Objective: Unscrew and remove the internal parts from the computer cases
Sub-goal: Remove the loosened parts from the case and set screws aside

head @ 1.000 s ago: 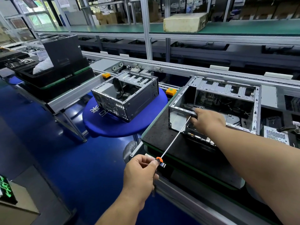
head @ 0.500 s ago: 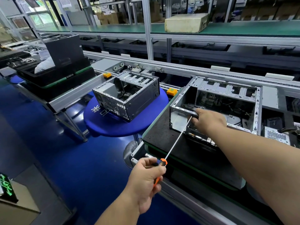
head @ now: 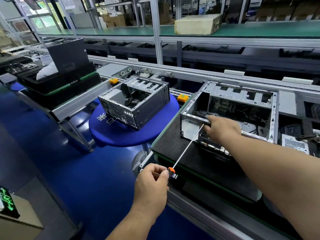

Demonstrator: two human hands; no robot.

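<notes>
A long screwdriver (head: 187, 147) is being gripped at its orange handle by the left hand (head: 152, 181), its shaft being pointed up and rightward at the near rail of the open case (head: 230, 108) on the black mat (head: 174, 144), where the rail is being grasped by the right hand (head: 222, 128), bare mat being left alongside

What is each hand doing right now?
Left hand: grips the screwdriver handle.
Right hand: on the computer case rail; grip cannot be told.
</notes>
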